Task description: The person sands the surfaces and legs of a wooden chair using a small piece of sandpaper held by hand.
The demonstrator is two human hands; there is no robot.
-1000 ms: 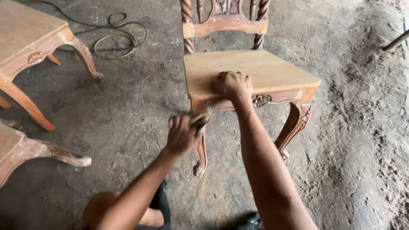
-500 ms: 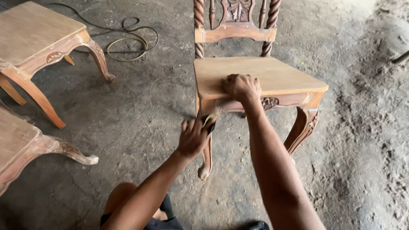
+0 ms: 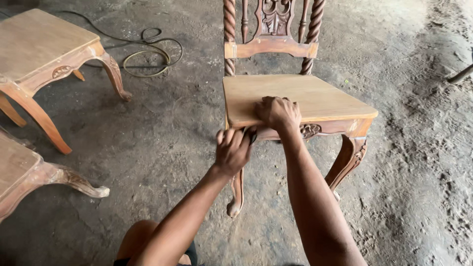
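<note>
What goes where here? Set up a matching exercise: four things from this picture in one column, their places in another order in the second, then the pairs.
Things:
1. right hand
2. left hand
3. coiled cable
4. carved chair

Places:
A. on the floor behind the chair, to the left
B. flat on the front of the seat
C. closed at the chair's front corner, under the seat edge
D. upright in the middle of the dirt floor

Pairs: 1-B, 2-C, 3-A, 4-D

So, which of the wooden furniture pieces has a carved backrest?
The chair under both hands: it alone has twisted posts and a carved back. The two pieces at left, table and another, show flat tops only.
</note>
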